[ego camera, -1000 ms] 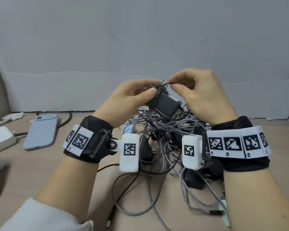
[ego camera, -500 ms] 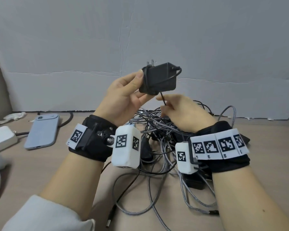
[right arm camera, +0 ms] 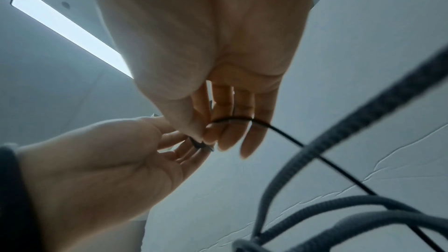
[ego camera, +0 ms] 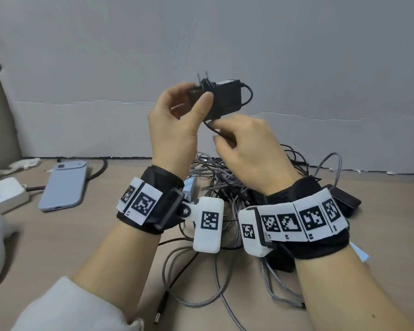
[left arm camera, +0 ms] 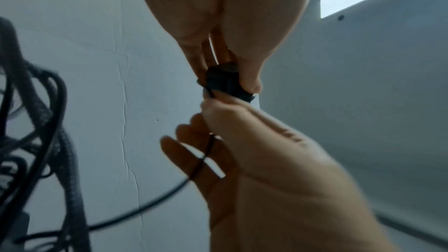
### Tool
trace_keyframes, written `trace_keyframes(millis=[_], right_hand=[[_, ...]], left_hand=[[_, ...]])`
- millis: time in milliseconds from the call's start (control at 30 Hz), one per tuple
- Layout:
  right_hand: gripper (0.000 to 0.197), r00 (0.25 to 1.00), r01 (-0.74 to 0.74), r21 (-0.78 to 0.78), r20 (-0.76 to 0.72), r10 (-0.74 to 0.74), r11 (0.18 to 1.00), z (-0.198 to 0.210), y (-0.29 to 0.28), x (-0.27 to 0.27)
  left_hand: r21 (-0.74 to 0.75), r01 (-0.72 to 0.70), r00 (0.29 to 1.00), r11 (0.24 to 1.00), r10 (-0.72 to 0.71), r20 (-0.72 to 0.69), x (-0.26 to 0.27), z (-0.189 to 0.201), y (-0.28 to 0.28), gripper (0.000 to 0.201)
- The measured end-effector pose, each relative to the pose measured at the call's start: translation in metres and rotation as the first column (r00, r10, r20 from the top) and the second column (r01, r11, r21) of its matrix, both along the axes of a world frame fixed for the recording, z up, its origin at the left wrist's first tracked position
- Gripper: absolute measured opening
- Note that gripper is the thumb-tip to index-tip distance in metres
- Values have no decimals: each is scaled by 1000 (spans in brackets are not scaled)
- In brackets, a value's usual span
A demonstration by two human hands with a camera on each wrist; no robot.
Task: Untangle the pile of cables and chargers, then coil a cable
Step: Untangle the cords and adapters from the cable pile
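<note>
My left hand (ego camera: 177,120) grips a black charger (ego camera: 221,97) by its pronged end and holds it up in front of the wall. A thin black cable (ego camera: 247,94) is wound round its body. Just below, my right hand (ego camera: 244,144) pinches that thin black cable (right arm camera: 274,127) between thumb and forefinger, and it runs on across the other fingers. The left wrist view shows the charger (left arm camera: 224,81) between my fingertips with the right hand (left arm camera: 254,141) under it. The tangled pile of grey braided and black cables (ego camera: 220,182) lies on the table (ego camera: 81,247) under both hands.
A grey-blue phone (ego camera: 63,185) lies on the table at the left, with a white power strip (ego camera: 3,197) further left. A flat black charger (ego camera: 344,199) sits at the pile's right edge. Loose braided cable loops (ego camera: 201,302) trail toward me. A grey wall (ego camera: 296,56) stands behind.
My left hand has lifted the black charger up out of the pile. The right hand has let go at the top, dropped below the charger, and now pinches the thin cable close under it.
</note>
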State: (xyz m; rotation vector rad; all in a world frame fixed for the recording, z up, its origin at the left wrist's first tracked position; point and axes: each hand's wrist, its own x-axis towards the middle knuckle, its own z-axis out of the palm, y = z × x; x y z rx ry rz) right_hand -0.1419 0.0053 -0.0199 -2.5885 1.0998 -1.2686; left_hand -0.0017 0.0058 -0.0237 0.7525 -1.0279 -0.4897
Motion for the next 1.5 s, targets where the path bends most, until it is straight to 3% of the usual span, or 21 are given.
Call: trace_keyframes(millis=[167,300,400,500,600,767,900,1000,1100,1200,1300,1400,1500], right_hand=[[29,986,-117,-61,112,124,991,-2,-1,3],[26,974,-84,-131,200,109,988,4,-5,-6],[19,958,-52,-166,271,96,985,7,-5,-11],[20,935,9,-185,349,57,983,8,-11,-19],[18,922,66,-127,386,-12,990,6,-21,-32],[20,927,84,-27,369,-68,996,1,-29,-38],[24,939,54,94,334,-83,994,-3,-31,-37],[24,958,0,160,283,-46,987,-3,-29,-35],[22,990,-88,167,121,69,982,-5,-24,-31],[34,985,-140,279,134,105,950,-6,-21,-27],[35,998,-57,317,54,42,947,-6,-21,-23],[20,999,3,373,-42,14,928,-9,-19,-18],[35,994,22,456,-106,30,890,-12,-17,-10]], left_hand=[[-27,-97,982,995,100,162,10,0,-2,36],[19,-153,933,988,137,333,23,-3,-7,40],[115,-126,873,985,55,485,27,-6,-10,39],[247,-9,824,969,-133,551,27,-8,-8,31],[328,134,833,935,-285,473,27,-6,-2,23],[372,350,813,860,-476,335,27,-4,4,26],[331,464,820,822,-540,192,26,-4,3,29],[311,530,807,789,-582,102,26,-4,1,31],[303,601,765,739,-642,48,24,-5,1,28],[302,646,737,701,-676,-7,21,-5,1,27],[247,672,734,698,-672,-100,17,-3,1,27],[155,665,743,731,-625,-239,14,0,0,26],[149,596,791,789,-543,-283,15,1,-1,27]])
